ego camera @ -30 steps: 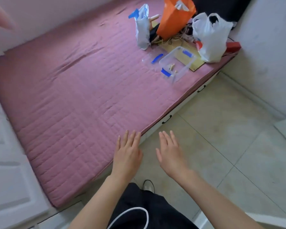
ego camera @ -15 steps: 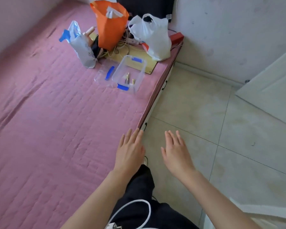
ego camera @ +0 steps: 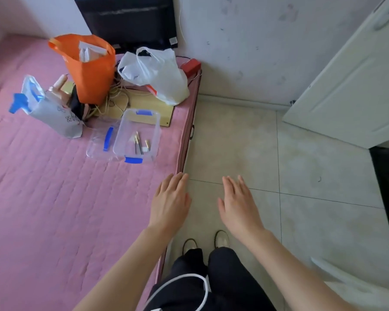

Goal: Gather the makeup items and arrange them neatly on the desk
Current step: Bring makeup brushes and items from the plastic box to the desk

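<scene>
A clear plastic box (ego camera: 154,129) with blue clips lies on the pink mattress (ego camera: 54,198) near its right edge. Inside it are a few slim makeup items (ego camera: 139,142), pencil-like sticks and a small gold tube. The box's clear lid (ego camera: 100,140) with a blue handle lies just left of it. My left hand (ego camera: 170,203) hovers flat over the mattress edge, below the box, fingers straight and holding nothing. Over the floor tiles, my right hand (ego camera: 237,205) is stretched out flat and empty too.
Behind the box stand an orange bag (ego camera: 90,70), a white plastic bag (ego camera: 157,75), a grey-and-blue pouch (ego camera: 47,108), tangled cords and a yellow board (ego camera: 144,106). A dark screen (ego camera: 128,21) leans on the wall. A white door (ego camera: 350,86) stands at right. My shoes (ego camera: 206,242) are on the tiled floor.
The view has swung right and nearer to the box, which now lies closer to my hands. Both hands stay flat and empty.
</scene>
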Demonstrator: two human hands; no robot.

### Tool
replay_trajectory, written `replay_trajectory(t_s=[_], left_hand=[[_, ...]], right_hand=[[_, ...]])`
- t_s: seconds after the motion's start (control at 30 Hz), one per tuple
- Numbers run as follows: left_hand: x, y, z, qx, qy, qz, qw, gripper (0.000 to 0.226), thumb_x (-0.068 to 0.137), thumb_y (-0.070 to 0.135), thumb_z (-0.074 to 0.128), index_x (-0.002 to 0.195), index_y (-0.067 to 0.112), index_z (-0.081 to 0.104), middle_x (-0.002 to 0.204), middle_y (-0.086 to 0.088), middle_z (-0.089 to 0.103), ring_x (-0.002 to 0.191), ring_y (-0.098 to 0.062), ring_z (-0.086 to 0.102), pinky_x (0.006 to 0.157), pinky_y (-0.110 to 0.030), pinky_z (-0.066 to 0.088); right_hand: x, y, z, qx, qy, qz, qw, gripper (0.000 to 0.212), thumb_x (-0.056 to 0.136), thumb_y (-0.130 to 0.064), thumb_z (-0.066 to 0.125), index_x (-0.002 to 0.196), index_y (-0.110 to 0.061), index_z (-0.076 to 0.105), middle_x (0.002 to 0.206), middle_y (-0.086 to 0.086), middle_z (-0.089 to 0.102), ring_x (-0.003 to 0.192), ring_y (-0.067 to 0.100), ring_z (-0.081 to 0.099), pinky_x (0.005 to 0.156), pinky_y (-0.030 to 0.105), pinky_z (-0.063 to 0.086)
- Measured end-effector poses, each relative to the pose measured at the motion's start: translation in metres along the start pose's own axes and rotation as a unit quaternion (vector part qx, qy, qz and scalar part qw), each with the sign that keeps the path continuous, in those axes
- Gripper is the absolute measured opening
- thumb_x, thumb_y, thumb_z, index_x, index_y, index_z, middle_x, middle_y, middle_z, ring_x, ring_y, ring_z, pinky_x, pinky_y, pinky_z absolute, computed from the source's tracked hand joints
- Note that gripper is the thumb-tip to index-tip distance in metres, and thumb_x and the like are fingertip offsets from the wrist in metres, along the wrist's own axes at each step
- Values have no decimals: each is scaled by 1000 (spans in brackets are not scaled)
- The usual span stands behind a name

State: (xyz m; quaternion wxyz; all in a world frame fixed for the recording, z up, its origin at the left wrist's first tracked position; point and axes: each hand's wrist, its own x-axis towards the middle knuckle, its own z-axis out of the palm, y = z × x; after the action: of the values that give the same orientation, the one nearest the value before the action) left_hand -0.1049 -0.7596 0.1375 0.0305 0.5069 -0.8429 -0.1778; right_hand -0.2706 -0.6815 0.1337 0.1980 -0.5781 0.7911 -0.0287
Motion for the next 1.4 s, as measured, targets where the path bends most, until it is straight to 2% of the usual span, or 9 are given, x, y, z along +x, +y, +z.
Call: replay_trajectory(t_s=[0.13,0.3,0.6,0.77,0.93,1.17,1.33,1.4], left_hand=[[42,6,1,9,-13,11,1000,46,96,20,47,141,14,41,145,2,43,138,-20,32,112,-32,28],[101,23,5,0,-9,-17,1000,46,93,15,51,138,11,45,142,-1,48,134,-21,38,109,-33,34],[225,71,10,-22,26,-104,994,42,88,15,58,129,13,56,131,1,58,126,-21,48,100,-35,41],[276,72,3,-30,33,-142,989,42,91,16,53,133,16,53,136,1,54,129,-20,46,104,-36,40],[310,44,0,-32,45,-184,981,41,93,18,52,134,16,52,137,2,54,129,-19,45,105,-32,38],[338,-19,0,-51,67,-259,962,42,96,23,47,137,17,49,141,3,49,134,-17,39,108,-30,34],[349,-69,-5,-63,59,-320,944,37,92,16,53,129,13,56,135,-1,56,130,-22,45,107,-36,39],[350,-85,-3,-74,53,-349,933,34,91,15,55,125,13,59,133,-1,57,128,-22,46,101,-36,44]], right_hand=[[38,14,-11,5,0,0,1000,60,101,-34,33,151,-9,10,158,7,16,148,28,0,121,37,10],[101,43,-34,11,5,-12,1000,59,101,-33,34,151,-8,13,158,8,19,148,28,1,121,37,12],[236,95,-94,-21,-27,-103,994,59,102,-32,33,151,-8,12,158,7,17,148,29,0,120,38,13],[296,100,-112,-41,-47,-141,988,59,102,-33,34,151,-8,12,158,8,18,148,29,0,120,38,13],[356,81,-114,-69,-55,-197,976,59,101,-33,34,150,-7,13,158,8,17,148,28,0,120,36,11],[430,22,-101,-102,-80,-271,954,59,101,-31,34,150,-7,13,159,10,14,147,27,-2,120,36,7],[473,-32,-86,-124,-106,-329,930,56,101,-26,36,149,-3,15,157,13,18,147,29,1,118,35,-3],[485,-50,-76,-132,-127,-348,920,56,101,-25,35,149,-4,16,157,14,17,147,30,0,121,40,2]])
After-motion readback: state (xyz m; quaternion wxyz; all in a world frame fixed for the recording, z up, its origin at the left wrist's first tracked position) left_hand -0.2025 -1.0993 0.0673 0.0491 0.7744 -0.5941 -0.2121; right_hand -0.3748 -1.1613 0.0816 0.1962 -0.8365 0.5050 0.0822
